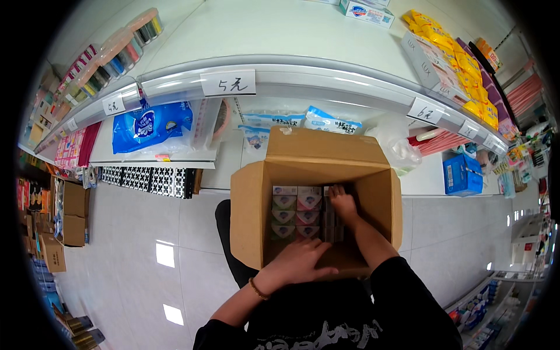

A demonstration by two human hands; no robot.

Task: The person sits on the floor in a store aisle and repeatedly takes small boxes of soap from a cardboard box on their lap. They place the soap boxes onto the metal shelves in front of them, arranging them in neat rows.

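Note:
An open cardboard box (323, 148) stands before me with its flaps spread. Rows of small boxed soaps (308, 217) with green and pink fronts lie in its left and middle part. Darker-looking small boxes (333, 232) are stacked to their right. My right hand (343, 202) reaches deep inside, its fingers on the top end of that right-hand stack; whether it grips one is unclear. Over the near side of the carton is my left hand (306, 261), fingers spread and thumb apart, holding nothing.
A white shelf (280, 39) with a clear price rail crosses above the carton. It bears soap boxes (369, 14) at the back and yellow packets (463, 65) at right. On the lower shelf are a blue packet (148, 124), plastic bags and a blue box (463, 175).

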